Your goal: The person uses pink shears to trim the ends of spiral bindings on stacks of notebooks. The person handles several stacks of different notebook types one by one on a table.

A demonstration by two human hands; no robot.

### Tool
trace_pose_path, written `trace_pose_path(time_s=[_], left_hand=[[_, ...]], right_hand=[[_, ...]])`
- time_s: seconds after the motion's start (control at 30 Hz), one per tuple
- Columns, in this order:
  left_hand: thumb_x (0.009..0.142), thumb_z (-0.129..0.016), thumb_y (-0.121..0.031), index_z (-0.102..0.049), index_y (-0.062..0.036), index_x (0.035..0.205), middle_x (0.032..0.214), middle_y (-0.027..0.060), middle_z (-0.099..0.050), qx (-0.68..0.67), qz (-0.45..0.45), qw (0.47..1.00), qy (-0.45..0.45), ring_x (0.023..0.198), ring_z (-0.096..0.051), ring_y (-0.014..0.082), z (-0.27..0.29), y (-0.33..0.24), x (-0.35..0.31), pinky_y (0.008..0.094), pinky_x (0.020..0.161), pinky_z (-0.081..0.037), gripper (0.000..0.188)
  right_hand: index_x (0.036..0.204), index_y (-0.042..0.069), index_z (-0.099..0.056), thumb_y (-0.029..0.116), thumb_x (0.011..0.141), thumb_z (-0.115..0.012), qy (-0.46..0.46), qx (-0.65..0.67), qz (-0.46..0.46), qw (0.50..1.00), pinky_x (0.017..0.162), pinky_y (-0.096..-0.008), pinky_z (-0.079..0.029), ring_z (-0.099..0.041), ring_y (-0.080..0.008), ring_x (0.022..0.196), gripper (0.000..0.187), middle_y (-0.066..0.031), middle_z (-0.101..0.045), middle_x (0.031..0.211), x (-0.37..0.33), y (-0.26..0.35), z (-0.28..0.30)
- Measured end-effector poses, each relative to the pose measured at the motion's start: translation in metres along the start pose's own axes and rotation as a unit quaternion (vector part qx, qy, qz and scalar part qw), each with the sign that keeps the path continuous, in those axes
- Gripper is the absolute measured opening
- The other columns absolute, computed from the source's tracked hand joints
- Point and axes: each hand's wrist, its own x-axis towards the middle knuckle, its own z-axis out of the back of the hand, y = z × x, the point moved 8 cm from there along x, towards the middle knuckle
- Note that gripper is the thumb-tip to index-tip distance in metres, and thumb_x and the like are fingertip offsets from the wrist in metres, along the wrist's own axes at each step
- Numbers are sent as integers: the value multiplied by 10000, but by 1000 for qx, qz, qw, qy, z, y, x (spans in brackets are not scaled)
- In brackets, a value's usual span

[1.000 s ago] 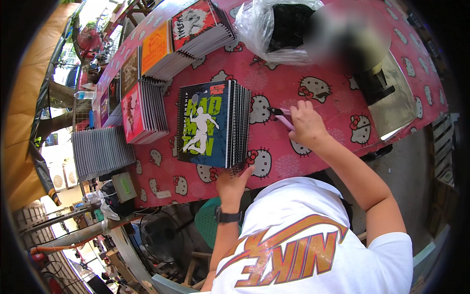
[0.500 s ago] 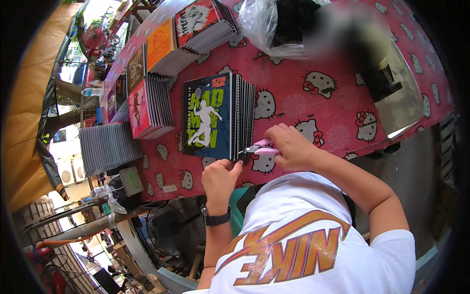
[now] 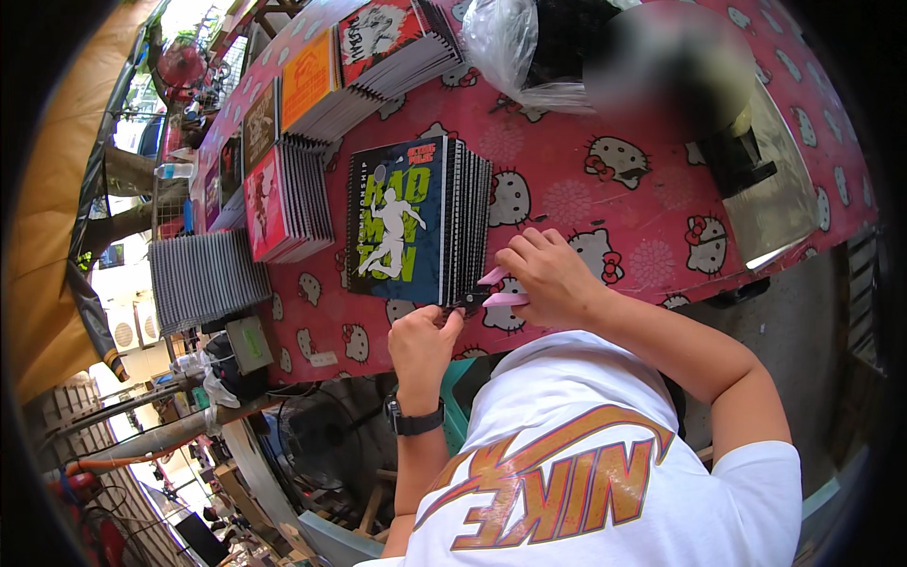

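Observation:
A stack of spiral-bound notebooks (image 3: 395,222) lies in front of me, its top cover dark blue with green lettering and a white player figure. Black coil bindings show along the stack's right side. My left hand (image 3: 421,342), wearing a dark wristwatch, is closed at the stack's lower right corner, thumb and fingers pinching the notebook edge there. In my right hand (image 3: 553,277) is a pair of pink-handled pliers (image 3: 504,300), gripped by the handles. Their small metal jaws are at the end of the coil near that corner; exactly what lies between them is too small to tell.
More notebook stacks with orange (image 3: 310,83), red (image 3: 380,36) and pink covers (image 3: 265,210) line the far left. A striped-looking notebook pile (image 3: 208,282) stands at the table's left edge. Beyond are a clear plastic bag (image 3: 499,47) and a metallic sheet (image 3: 782,184) on the pink tablecloth (image 3: 567,203).
My right hand has shifted slightly left, and the pliers' jaws have come down to the coil's end at the corner. My left hand stays almost in place.

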Motion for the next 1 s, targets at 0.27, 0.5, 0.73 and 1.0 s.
trace_pose_path(time_s=[0.27, 0.5, 0.73, 1.0], left_hand=[[740, -682, -298, -655, 14, 673, 564, 157, -590, -13, -42, 998, -43, 469, -573, 246, -1, 3, 0, 335, 491, -434, 320], [745, -682, -302, -651, 15, 665, 558, 160, -580, -21, -43, 998, -44, 462, -557, 252, 0, 3, 0, 346, 478, -415, 327], [747, -683, -280, -637, -3, 660, 614, 151, -606, -71, -16, 997, -19, 562, -587, 325, -3, 8, -5, 392, 539, -442, 294], [741, -686, -266, -647, -9, 679, 614, 142, -609, -78, -15, 997, -24, 569, -597, 306, -3, 6, -7, 387, 550, -448, 268]], right_hand=[[816, 77, -572, 282, 632, -710, 4, -46, 30, 998, 650, -329, -425, -561, -219, 764, 308, -61, -562, 761, 5, 6, -2], [762, 71, -600, 293, 664, -690, 55, -19, 3, 998, 625, -332, -463, -605, -241, 726, 259, -65, -598, 715, 9, -2, -14], [864, 70, -576, 243, 610, -700, 48, 43, -25, 998, 769, -382, -420, -555, -245, 889, 332, -83, -580, 869, 1, -14, -10], [830, 65, -571, 229, 600, -721, -21, -52, 55, 997, 762, -368, -412, -545, -235, 843, 320, -73, -557, 828, 7, 4, -2]])
